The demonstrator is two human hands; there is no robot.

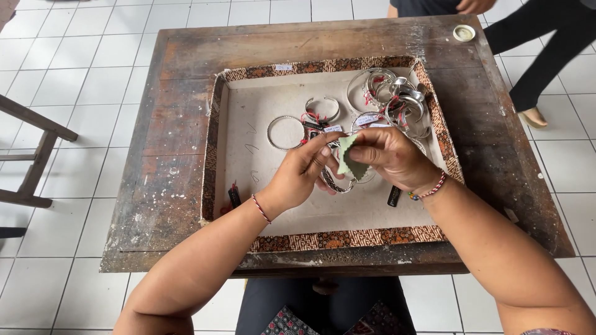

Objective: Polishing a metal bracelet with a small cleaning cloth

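On the worn wooden counter (180, 155) sits a batik-edged tray (214, 155). Far right in it lies a heap of tagged silver bangles (391, 99); two more (285, 131) lie apart, left of the heap. Over the tray's middle, the left hand (301, 174) grips a silver bangle (335, 182) while the right hand (391, 158) pinches a green polishing cloth (349, 160) against it. By this, polishing looks mid-way, with most pieces seemingly waiting.

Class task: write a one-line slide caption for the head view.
Over a patterned tray, the left hand holds a silver bangle while the right hand presses a green cloth to it.
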